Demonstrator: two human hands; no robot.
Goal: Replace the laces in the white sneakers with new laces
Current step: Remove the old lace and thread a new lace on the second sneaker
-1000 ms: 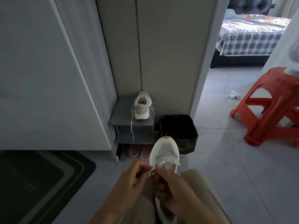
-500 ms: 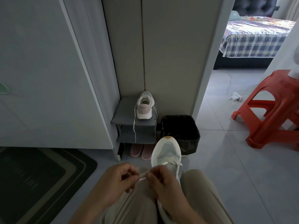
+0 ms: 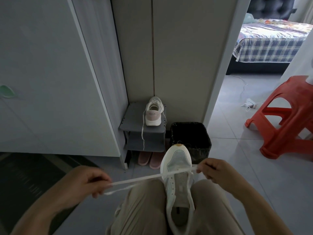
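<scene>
White lace [image 3: 135,179] taut across the sneaker [image 3: 177,158]; fingers [image 3: 99,179] of left hand [image 3: 86,183] and right hand [image 3: 216,170] pinch it

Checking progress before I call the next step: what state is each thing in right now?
Sneaker on lap: toe pointing away, upper eyelets empty.
Lace: stretched sideways through the eyelets nearest the toe.
Left hand: pinches the lace's left run.
Right hand: pinches its right end.
Second sneaker: upright on the shelf, lace dangling.
Bin: open, dark liner.
</scene>
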